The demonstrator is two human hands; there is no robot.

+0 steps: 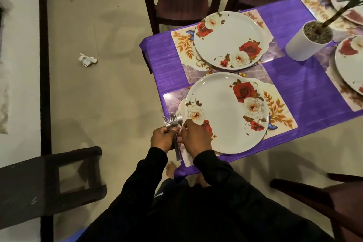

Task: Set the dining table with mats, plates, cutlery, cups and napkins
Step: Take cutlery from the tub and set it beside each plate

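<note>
- A crumpled paper [87,59] lies on the floor, well left of the table.
- My left hand [163,139] is curled around a bunch of forks [172,120], tines pointing up and away, just off the table's near left corner.
- My right hand [194,139] touches the same bunch, its fingertips pinching one fork's handle beside my left hand.
- The near plate [222,122] sits on its mat [279,110] at the table's near left corner, right beside my hands.
- The far plate [227,41] sits on a second mat [182,45] at the far left corner.
- A white pot [306,45] with a plant stands toward the table's middle.
- More plates [347,61] on mats lie along the right edge.
- The purple tablecloth [304,84] covers the table.
</note>
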